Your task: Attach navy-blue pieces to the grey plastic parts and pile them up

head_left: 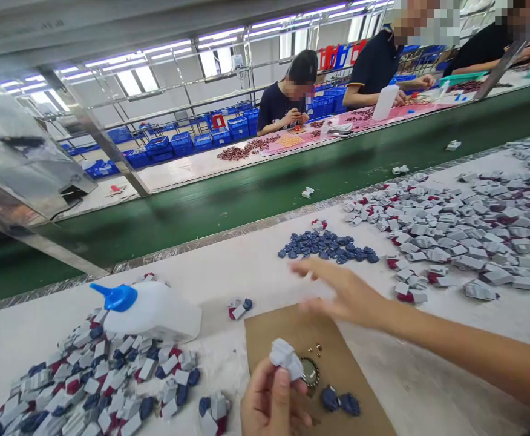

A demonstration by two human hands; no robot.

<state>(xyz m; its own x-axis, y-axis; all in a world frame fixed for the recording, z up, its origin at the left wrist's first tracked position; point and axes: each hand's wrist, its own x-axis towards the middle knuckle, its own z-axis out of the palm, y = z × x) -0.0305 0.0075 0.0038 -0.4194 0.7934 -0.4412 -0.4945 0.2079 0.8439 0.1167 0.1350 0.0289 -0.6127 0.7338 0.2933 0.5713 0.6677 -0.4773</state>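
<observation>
My left hand is closed, with a pale grey-white plastic piece between thumb and fingers above a brown cardboard sheet. My right hand, a little blurred, is stretched out with its fingers apart, just in front of a pile of small dark blue pieces. On the cardboard lie a round cap with a toothed edge, tiny metal bits and two dark blue pieces.
A white bottle with a blue nozzle lies beside a heap of grey, red and blue pieces. A large grey heap spreads at the right. Behind runs a green conveyor belt, and several people sit across it.
</observation>
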